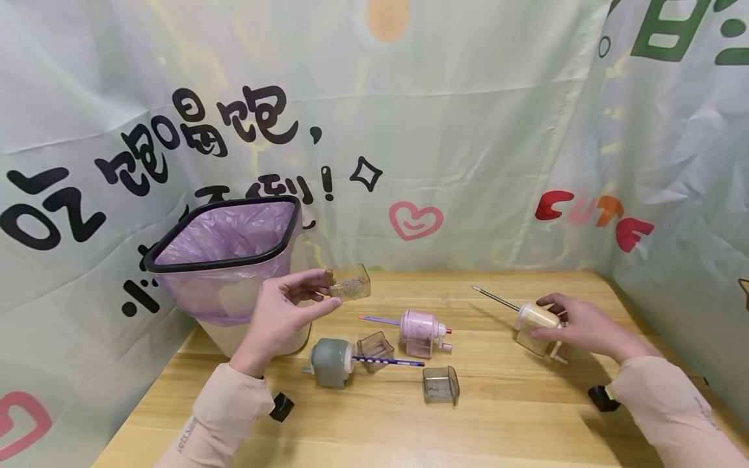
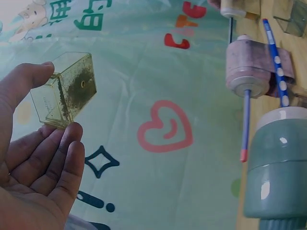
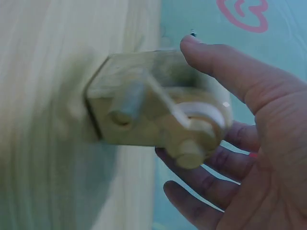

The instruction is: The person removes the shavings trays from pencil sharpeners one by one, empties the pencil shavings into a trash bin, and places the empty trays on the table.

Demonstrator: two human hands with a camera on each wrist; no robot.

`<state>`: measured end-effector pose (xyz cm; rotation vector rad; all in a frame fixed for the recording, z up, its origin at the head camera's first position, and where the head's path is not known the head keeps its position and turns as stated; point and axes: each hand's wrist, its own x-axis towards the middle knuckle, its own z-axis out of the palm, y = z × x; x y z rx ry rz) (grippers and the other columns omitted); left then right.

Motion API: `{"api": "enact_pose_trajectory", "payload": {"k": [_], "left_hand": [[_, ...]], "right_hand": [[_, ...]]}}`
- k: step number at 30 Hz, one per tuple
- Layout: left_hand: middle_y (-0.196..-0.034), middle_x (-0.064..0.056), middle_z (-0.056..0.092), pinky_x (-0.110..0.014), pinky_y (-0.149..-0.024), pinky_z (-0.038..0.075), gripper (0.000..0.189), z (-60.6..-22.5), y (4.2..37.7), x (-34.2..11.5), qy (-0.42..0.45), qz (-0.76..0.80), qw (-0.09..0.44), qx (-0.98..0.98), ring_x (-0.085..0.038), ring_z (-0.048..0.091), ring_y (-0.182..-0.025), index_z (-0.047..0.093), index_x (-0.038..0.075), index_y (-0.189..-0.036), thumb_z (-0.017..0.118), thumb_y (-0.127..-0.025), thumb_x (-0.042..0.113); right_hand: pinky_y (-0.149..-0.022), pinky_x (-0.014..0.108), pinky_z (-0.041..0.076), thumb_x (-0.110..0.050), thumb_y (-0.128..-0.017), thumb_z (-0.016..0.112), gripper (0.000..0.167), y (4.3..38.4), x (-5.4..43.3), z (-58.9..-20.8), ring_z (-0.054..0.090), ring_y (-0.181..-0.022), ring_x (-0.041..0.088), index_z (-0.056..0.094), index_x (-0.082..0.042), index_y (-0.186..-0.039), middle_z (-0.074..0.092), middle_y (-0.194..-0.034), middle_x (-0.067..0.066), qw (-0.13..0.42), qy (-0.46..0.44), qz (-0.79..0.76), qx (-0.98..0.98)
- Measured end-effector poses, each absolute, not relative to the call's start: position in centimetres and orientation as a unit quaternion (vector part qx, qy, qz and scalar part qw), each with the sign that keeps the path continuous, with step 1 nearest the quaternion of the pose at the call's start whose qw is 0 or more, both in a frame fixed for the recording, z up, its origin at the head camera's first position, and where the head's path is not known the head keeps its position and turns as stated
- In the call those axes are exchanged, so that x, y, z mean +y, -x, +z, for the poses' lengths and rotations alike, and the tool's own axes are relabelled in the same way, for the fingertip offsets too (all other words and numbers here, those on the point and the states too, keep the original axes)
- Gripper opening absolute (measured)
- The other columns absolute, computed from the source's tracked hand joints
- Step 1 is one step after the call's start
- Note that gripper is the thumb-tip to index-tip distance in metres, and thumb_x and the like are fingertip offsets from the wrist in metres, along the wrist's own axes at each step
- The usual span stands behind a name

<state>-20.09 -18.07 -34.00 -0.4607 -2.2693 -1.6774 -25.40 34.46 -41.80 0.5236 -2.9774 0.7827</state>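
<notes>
Above the table my left hand [image 1: 281,313] pinches a clear plastic shavings drawer [image 1: 354,286] between thumb and fingers. Dark shavings cling inside the drawer [image 2: 76,86] in the left wrist view. At the right, my right hand [image 1: 579,328] grips a yellow crank pencil sharpener [image 1: 538,317] with a dark pencil [image 1: 496,298] sticking out of its front. The sharpener's crank [image 3: 187,143] faces the right wrist camera. Below the left hand, a green sharpener [image 1: 331,364] lies with a blue patterned pencil [image 1: 392,361] in it. A pink sharpener [image 1: 418,333] holds a purple pencil [image 1: 379,319].
A bin [image 1: 263,260] with a purple liner and black rim stands at the left, beside the left hand. Two loose clear drawers, one brownish [image 1: 376,351] and one grey [image 1: 441,385], lie on the wooden table [image 1: 503,429]. A printed cloth [image 1: 468,162] hangs behind.
</notes>
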Motion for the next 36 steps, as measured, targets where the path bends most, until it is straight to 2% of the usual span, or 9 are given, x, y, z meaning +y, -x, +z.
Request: {"api": "enact_pose_trajectory", "payload": {"k": [6, 14, 18, 25, 28, 36], "left_hand": [[-0.109, -0.016, 0.08, -0.022, -0.089, 0.062, 0.047, -32.7, 19.6, -18.8, 0.151, -0.585, 0.142, -0.784, -0.007, 0.076, -0.09, 0.075, -0.003, -0.127, 0.09, -0.083, 0.001], [-0.102, 0.004, 0.08, -0.022, -0.084, 0.063, 0.046, -31.0, 18.7, -19.8, 0.144, -0.578, 0.156, -0.788, -0.007, 0.075, -0.092, 0.075, -0.002, -0.127, 0.09, -0.084, 0.004], [-0.1, 0.008, 0.079, -0.021, -0.081, 0.063, 0.045, -30.2, 18.2, -20.5, 0.139, -0.578, 0.168, -0.786, -0.007, 0.076, -0.091, 0.075, -0.001, -0.127, 0.09, -0.085, 0.005], [-0.102, 0.005, 0.08, -0.02, -0.081, 0.063, 0.044, -28.8, 17.5, -21.9, 0.126, -0.568, 0.191, -0.79, -0.008, 0.077, -0.091, 0.075, 0.002, -0.127, 0.09, -0.087, 0.01], [-0.104, 0.003, 0.08, -0.02, -0.085, 0.063, 0.045, -28.1, 17.3, -22.8, 0.125, -0.572, 0.203, -0.785, -0.01, 0.077, -0.095, 0.075, 0.002, -0.128, 0.091, -0.087, 0.009], [-0.107, 0.002, 0.081, -0.018, -0.087, 0.062, 0.046, -26.8, 17.3, -25.3, 0.102, -0.597, 0.226, -0.763, -0.01, 0.077, -0.097, 0.074, 0.002, -0.128, 0.091, -0.086, 0.009]], "right_hand": [[-0.086, 0.048, 0.059, -0.042, -0.089, 0.087, 0.075, 25.6, 33.5, -40.6, 0.071, -0.111, 0.04, 0.059, 0.006, -0.14, 0.073, -0.122, 0.023, 0.016, -0.176, 0.242, -0.954], [-0.1, 0.066, 0.054, -0.049, -0.094, 0.082, 0.079, 25.8, 31.6, -39.0, 0.064, -0.126, 0.049, 0.055, 0.004, -0.147, 0.066, -0.138, 0.03, 0.01, -0.18, 0.24, -0.954], [-0.103, 0.067, 0.053, -0.051, -0.096, 0.079, 0.081, 26.1, 30.3, -38.1, 0.061, -0.131, 0.05, 0.053, 0.002, -0.15, 0.061, -0.146, 0.03, 0.006, -0.186, 0.239, -0.953], [-0.105, 0.066, 0.051, -0.057, -0.097, 0.075, 0.079, 26.9, 27.4, -36.7, 0.062, -0.132, 0.044, 0.056, -0.002, -0.151, 0.065, -0.143, 0.023, 0.02, -0.198, 0.241, -0.95], [-0.107, 0.066, 0.05, -0.056, -0.098, 0.075, 0.076, 27.3, 25.8, -36.1, 0.062, -0.132, 0.042, 0.056, -0.005, -0.151, 0.066, -0.143, 0.021, 0.022, -0.214, 0.25, -0.944], [-0.111, 0.063, 0.05, -0.049, -0.1, 0.075, 0.068, 28.7, 20.5, -34.3, 0.063, -0.134, 0.038, 0.056, -0.008, -0.151, 0.067, -0.144, 0.017, 0.022, -0.259, 0.269, -0.927]]}}
